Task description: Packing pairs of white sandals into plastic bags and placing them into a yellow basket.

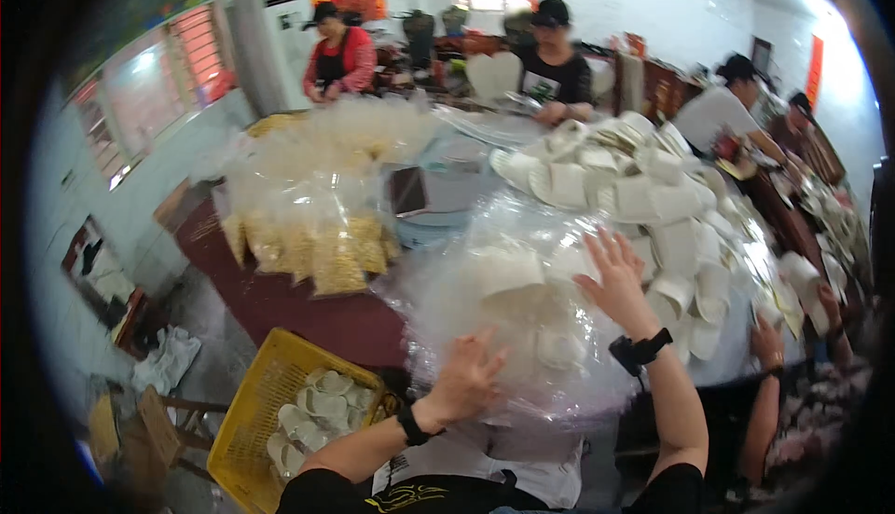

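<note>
Fingers of the left hand [466, 379] and right hand [617, 281] spread wide, pressing mid-frame on a slippery, light plastic bag [508, 323] of fragile white cups.

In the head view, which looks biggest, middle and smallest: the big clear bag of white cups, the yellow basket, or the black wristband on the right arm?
1. Clear bag of white cups
2. Yellow basket
3. Black wristband

The bag sits nearer the camera, so its lead may be overstated.

Single head-worn fisheye view, angled down and forward, close above the table [308, 318]
</note>
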{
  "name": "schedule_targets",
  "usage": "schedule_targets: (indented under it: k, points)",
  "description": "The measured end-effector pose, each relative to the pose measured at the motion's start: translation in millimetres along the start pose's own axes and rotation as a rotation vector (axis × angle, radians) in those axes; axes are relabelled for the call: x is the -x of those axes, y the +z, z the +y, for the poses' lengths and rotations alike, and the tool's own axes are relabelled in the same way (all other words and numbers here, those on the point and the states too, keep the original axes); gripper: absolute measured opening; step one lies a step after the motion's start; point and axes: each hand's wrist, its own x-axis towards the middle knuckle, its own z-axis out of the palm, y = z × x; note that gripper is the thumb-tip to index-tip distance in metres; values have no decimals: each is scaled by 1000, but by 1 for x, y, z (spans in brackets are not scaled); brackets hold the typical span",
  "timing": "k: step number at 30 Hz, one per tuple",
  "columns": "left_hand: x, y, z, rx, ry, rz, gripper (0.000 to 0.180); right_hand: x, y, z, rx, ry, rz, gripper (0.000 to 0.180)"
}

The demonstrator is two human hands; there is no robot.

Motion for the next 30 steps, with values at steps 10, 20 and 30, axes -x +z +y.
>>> schedule_targets:
  k: [10,20,30]
  points:
    - [-14,-6,-22,187,60,183,24,-16,20,59,-400,119,-455,65]
    - [-9,-19,-51,252,6,40,26,34,-17,32,-182,110,-188,63]
    - [6,-47,-69,522,112,-66,39,151,-88,-47,70,-173,-642,81]
